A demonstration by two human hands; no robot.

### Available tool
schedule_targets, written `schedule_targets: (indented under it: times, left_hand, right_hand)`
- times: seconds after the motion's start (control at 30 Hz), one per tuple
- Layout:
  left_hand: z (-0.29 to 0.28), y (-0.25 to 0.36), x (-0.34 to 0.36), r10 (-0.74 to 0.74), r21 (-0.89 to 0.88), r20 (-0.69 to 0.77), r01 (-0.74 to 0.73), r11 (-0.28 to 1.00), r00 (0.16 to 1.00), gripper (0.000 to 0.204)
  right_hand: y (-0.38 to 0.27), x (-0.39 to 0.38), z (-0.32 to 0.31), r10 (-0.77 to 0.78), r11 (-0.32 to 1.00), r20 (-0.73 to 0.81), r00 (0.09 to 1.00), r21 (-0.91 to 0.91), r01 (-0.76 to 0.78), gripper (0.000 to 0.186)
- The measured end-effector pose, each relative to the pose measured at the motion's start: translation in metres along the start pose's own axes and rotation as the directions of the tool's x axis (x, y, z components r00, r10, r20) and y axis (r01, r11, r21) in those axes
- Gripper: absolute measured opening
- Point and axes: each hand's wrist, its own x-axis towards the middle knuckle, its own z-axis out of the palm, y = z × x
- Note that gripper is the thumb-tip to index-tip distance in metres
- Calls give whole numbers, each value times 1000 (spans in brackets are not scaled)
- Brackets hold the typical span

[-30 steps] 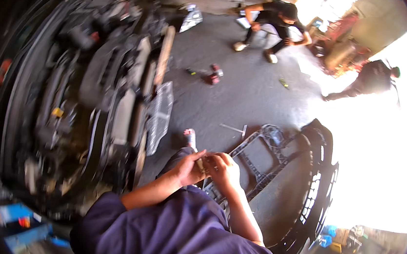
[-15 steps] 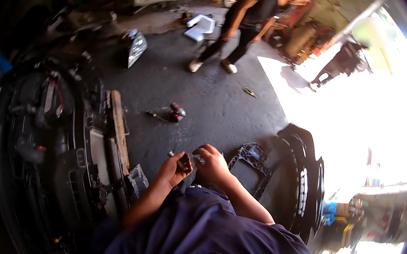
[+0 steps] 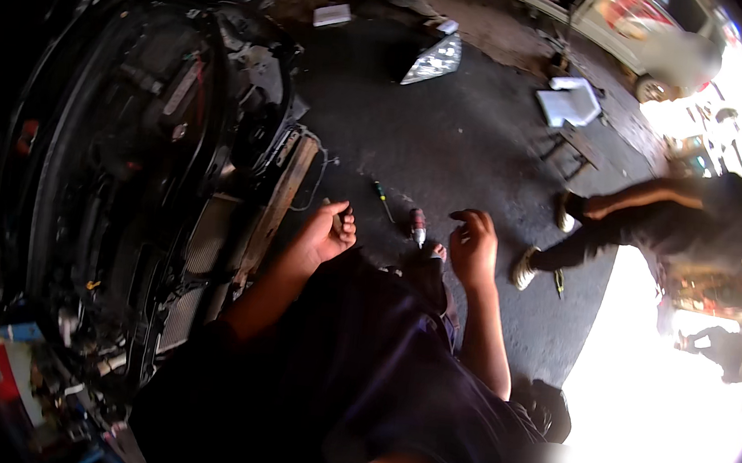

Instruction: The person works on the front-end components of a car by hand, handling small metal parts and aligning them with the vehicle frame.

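Observation:
My left hand [image 3: 332, 232] is raised beside the open front of a car [image 3: 140, 174], its fingers curled in. Whatever lies in it is mostly hidden and cannot be made out. Apart from it, my right hand [image 3: 474, 246] hangs over the floor with loosely bent, parted fingers and nothing visible in them. Between and beyond the hands, a red and black power tool [image 3: 417, 223] lies on the dark floor. Close to it lies a screwdriver [image 3: 380, 191] with a yellow-green and black handle.
A wooden plank [image 3: 281, 205] runs along the car front. Farther off are a headlight [image 3: 436, 61], a low stool [image 3: 579, 148] and a white foam-like piece [image 3: 569, 101]. A co-worker [image 3: 658, 215] bends at the right, near a yellow-green hand tool [image 3: 560, 284].
My view has swung to the right and my hands have moved apart. The metal piece that showed in my left hand is no longer clearly visible. The co-worker now appears farther right.

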Motion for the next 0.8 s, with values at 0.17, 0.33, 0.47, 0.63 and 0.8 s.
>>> schedule_targets:
  times: [0.17,0.33,0.47,0.63,0.8]
  left_hand:
    - [64,47,-9,327,-333,293,-224,916,899,35]
    - [131,91,13,529,-487,443,-300,820,724,43]
    - [155,141,46,597,-538,469,-326,777,651,49]
    - [153,237,113,688,-394,383,-565,725,616,34]
    - [156,349,126,961,256,10,-930,265,276,14]
  right_hand:
    - [17,114,-38,-48,985,127,991,168,26,24]
    - [34,212,-17,-9,938,321,947,332,-103,20]
    - [10,288,15,-95,955,412,906,294,-34,21]
    - [-6,407,67,-131,979,572,810,205,14,15]
    - [-29,524,155,-123,982,679,724,189,-10,11]
